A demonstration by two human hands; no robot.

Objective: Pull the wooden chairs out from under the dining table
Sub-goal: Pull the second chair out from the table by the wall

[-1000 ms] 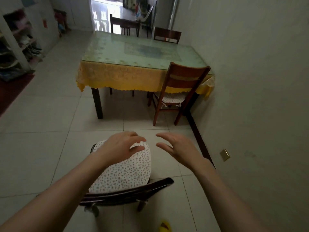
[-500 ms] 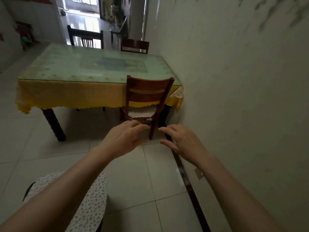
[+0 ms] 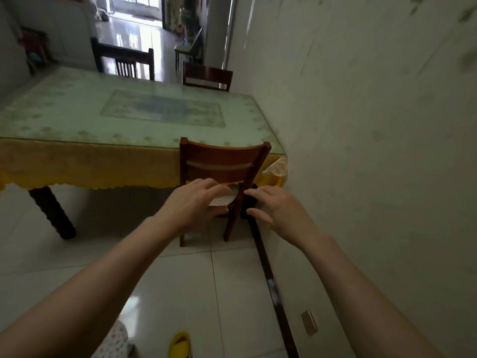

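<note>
A wooden chair [image 3: 222,156] stands tucked under the near right end of the dining table [image 3: 77,120], whose glass top lies over a yellow cloth. Its spotted seat cushion [image 3: 224,200] shows between my hands. My left hand [image 3: 192,202] and my right hand [image 3: 276,208] are stretched out in front of the chair's back, fingers apart, holding nothing and not touching it. Two more wooden chairs stand at the far side: a dark one [image 3: 124,58] and a brown one [image 3: 207,76]. A pulled-out chair's cushion [image 3: 113,342] shows at the bottom left.
A wall [image 3: 374,151] runs close along the right, with a dark skirting strip [image 3: 268,275] at floor level. A thick table leg [image 3: 51,210] stands at the left. A yellow slipper [image 3: 180,344] lies on the tiled floor near my feet.
I have moved from the pulled-out chair toward the chair by the wall. It now looks larger, and both open hands have come up close to its back.
</note>
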